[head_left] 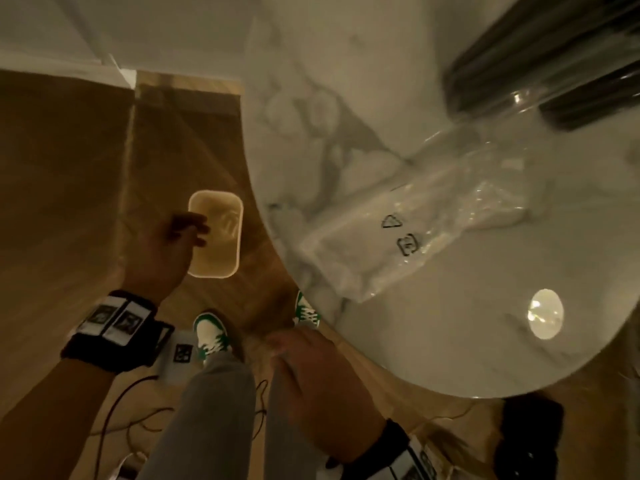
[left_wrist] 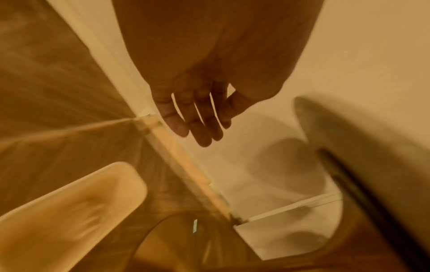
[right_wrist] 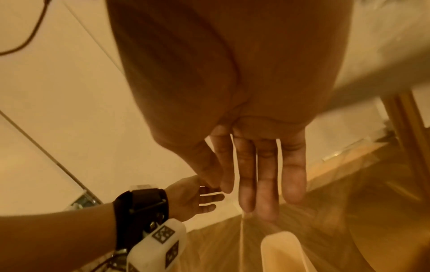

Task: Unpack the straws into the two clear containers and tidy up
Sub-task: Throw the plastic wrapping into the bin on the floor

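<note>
Both hands, the left hand (head_left: 162, 251) and right hand (head_left: 311, 372), hang with fingers spread and empty above the bin (head_left: 215, 234) on the floor; next, gather the empty wrapper (head_left: 398, 237) lying on the table (head_left: 450, 341) whole, avoiding the bagged straws (head_left: 540, 74) beyond.

A round white marble-patterned counter (head_left: 433, 348) with grey veining carries a crumpled clear plastic wrapper (head_left: 415, 230) printed with small black symbols, lying near its rim. Further back on the counter lies a bundle of black straws (head_left: 540, 77) in clear film, touching the wrapper's far end. A bright oval reflection of light shows on the glossy top. Beside the counter, the brown wooden plank floor (head_left: 62, 188) bears a clear rectangular plastic container (head_left: 216, 237) with rounded corners, standing open side up, along with thin dark cables (head_left: 114, 410).
</note>
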